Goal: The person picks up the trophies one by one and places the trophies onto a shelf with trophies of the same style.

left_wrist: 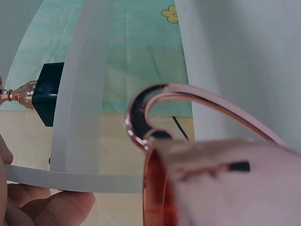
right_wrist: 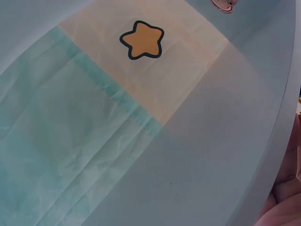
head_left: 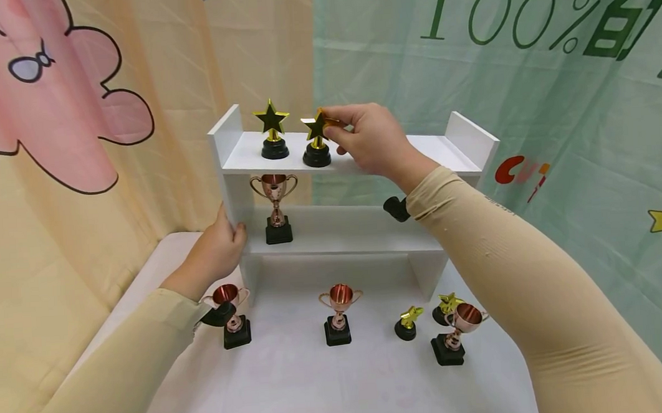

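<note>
My right hand (head_left: 373, 135) pinches the gold star of a small star trophy (head_left: 317, 156) by its right side, over the top board of a white shelf (head_left: 355, 230). The trophy's black round base is at that board. Just left of it another star trophy (head_left: 274, 148) stands upright. My left hand (head_left: 217, 253) grips the left side panel of the shelf; in the left wrist view its fingers (left_wrist: 66, 207) curl around the panel's edge. A copper cup trophy (head_left: 278, 229) stands on the middle board. Only part of my right hand (right_wrist: 283, 195) shows in the right wrist view.
On the white table (head_left: 284, 383), a cup trophy (head_left: 236, 333) stands below my left wrist and another cup trophy (head_left: 338, 331) in front of the shelf. At right are a third cup trophy (head_left: 448, 350) and two small star trophies (head_left: 406, 330). Printed curtains (head_left: 574, 125) hang behind.
</note>
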The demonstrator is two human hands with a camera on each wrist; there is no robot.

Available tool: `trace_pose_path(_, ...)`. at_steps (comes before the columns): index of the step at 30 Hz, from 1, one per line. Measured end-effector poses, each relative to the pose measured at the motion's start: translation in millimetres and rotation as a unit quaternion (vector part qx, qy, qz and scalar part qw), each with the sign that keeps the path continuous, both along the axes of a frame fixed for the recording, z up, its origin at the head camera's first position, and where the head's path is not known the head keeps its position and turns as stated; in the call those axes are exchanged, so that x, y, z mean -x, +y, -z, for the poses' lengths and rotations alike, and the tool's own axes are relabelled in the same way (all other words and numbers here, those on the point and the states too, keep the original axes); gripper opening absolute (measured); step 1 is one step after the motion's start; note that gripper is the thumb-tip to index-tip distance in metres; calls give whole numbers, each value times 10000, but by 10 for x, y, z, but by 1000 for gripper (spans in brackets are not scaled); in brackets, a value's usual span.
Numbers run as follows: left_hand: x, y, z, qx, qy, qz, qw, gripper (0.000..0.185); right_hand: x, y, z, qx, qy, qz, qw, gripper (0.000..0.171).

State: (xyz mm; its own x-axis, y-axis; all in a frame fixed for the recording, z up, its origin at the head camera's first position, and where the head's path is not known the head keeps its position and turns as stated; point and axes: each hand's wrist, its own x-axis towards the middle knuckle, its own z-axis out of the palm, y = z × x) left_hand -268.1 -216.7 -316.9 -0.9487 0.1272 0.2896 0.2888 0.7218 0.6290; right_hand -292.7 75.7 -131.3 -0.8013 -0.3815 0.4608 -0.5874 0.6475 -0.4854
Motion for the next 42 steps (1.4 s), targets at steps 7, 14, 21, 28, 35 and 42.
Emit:
trace_pose_path(7,6,-5,21,-21,35,27,10000,70,8,-19,20,-78,8,-27,10000,44)
trace_pose_path(14,5,-3,27,-12,24,14,10000,71,7,-43,32,-175,45,45,9998,45)
trace_pose_path(21,4,0,29,8,44,-14,10000,70,24,-60,39,-210,-75,122,9997,46)
trace_pose_path(28,6,2,33,34,33,-24,10000,69,25,-69,44,-321,19,206,9993,47)
trace_pose_path(35,3,7,28,-1,6,-7,10000,69,19,-73,44,-385,190,251,9988,45)
trace_pose_path(42,-3,6,32,-16,-4,8,10000,69,22,-78,57,-418,329,288,9982,45)
